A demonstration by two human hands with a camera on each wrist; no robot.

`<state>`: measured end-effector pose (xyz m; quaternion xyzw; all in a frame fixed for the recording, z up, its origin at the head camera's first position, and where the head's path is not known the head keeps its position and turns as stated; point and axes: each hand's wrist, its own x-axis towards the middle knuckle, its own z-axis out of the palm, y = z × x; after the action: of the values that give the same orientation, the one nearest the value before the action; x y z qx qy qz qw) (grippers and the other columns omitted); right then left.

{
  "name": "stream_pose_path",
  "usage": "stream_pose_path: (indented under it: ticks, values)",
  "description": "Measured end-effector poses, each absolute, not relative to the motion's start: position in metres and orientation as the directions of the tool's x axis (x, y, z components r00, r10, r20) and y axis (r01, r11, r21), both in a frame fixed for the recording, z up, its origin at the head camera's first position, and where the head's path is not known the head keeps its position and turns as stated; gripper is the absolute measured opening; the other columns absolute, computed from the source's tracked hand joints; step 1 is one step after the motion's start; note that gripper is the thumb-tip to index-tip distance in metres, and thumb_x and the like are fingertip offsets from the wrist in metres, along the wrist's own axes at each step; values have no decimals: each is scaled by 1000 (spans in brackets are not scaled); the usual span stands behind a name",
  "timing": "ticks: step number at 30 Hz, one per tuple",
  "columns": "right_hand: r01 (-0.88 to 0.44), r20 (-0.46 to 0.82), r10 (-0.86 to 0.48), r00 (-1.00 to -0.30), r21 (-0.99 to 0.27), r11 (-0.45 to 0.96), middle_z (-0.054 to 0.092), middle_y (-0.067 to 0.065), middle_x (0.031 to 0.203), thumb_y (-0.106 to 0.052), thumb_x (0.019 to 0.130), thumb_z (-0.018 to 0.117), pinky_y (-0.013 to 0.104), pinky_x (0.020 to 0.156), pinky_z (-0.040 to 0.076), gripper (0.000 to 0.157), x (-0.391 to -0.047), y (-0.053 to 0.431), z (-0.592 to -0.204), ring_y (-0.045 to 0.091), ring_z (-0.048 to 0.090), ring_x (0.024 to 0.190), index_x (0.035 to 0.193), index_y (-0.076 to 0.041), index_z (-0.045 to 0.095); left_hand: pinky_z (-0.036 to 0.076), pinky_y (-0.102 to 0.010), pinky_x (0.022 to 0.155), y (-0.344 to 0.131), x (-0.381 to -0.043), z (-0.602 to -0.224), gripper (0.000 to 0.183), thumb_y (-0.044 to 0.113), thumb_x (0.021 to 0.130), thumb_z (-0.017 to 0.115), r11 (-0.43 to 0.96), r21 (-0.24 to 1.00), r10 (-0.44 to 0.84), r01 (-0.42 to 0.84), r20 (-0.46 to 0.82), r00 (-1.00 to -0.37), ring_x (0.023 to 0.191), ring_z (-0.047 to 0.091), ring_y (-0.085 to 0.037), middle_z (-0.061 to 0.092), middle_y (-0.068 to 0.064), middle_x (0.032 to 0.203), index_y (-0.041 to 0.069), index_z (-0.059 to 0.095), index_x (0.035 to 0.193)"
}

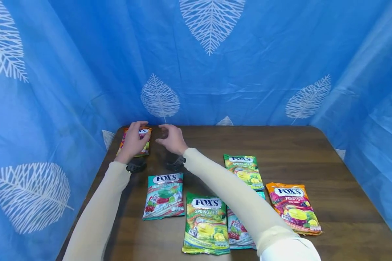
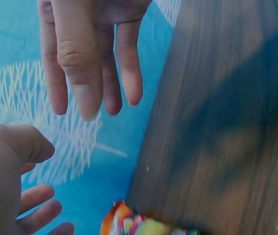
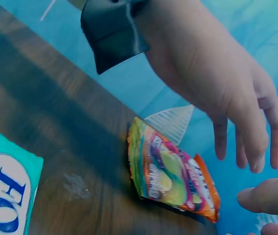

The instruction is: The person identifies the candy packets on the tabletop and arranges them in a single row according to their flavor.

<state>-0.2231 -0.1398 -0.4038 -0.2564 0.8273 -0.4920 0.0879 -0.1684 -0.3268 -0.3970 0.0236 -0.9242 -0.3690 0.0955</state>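
Note:
An orange Fox's fruits candy bag (image 1: 145, 148) lies in the table's back left corner, partly covered by my left hand (image 1: 133, 142). That hand hovers over the bag with fingers loosely bent. The right wrist view shows a gap between the left hand (image 3: 217, 83) and the candy bag (image 3: 171, 171). Just right of the bag, my right hand (image 1: 173, 139) is held above the table, its thumb and fingers apart, holding nothing. Both hands face each other. Only the bag's edge shows in the left wrist view.
Nearer on the wooden table (image 1: 281, 148) lie a teal mint blossom bag (image 1: 164, 195), a green spring tea bag (image 1: 206, 224), another spring tea bag (image 1: 243, 172), a second teal bag (image 1: 238, 232) partly under the right sleeve, and an orange fruits bag (image 1: 295, 208). Blue curtain (image 1: 264, 72) surrounds the table.

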Motion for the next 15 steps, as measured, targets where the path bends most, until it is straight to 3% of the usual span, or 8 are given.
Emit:
stream_pose_path:
  ticks: [15]
  values:
    - [-469, 192, -593, -782, -809, 356, 65, 19, 147, -11, 97, 86, 39, 101, 60, 65, -209, -68, -366, 31, 70, 124, 154, -1, 58, 54, -60, 108, -265, -151, -375, 50, 8, 109, 66, 593, 782, 31, 194, 218, -975, 132, 60, -44, 57, -28, 148, -5, 47, 153]
